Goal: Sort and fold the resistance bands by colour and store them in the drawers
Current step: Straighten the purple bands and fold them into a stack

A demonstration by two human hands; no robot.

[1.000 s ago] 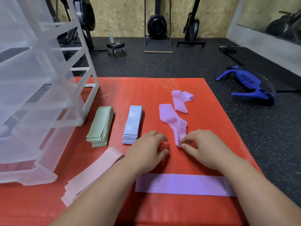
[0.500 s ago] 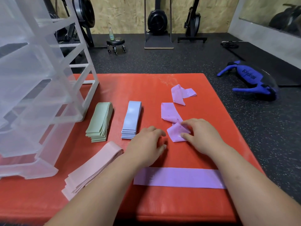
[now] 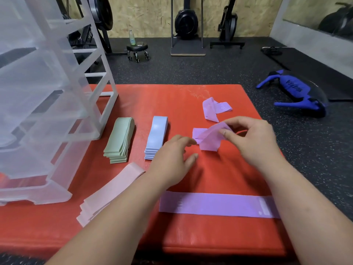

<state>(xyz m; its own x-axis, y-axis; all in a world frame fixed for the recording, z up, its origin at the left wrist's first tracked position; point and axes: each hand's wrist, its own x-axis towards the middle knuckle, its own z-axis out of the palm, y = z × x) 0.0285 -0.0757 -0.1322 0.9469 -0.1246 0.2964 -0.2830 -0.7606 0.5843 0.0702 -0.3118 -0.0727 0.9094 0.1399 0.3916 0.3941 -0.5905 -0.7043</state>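
Pinching a lilac band (image 3: pixel 209 139), right hand (image 3: pixel 252 142) holds it beside the relaxed left hand (image 3: pixel 172 159); print unreadable.

I see through one camera on the person's head. It looks forward and down, close above the left hand (image 3: pixel 172 159) and right hand (image 3: pixel 254 142). Wide view: red mat (image 3: pixel 152 98) under the hands, gym wall (image 3: pixel 149 16) far beyond them.

Ahead of you a chipboard wall (image 3: pixel 152 16) meets speckled black floor (image 3: pixel 210 69), where a wheeled stool (image 3: pixel 137 49) stands.
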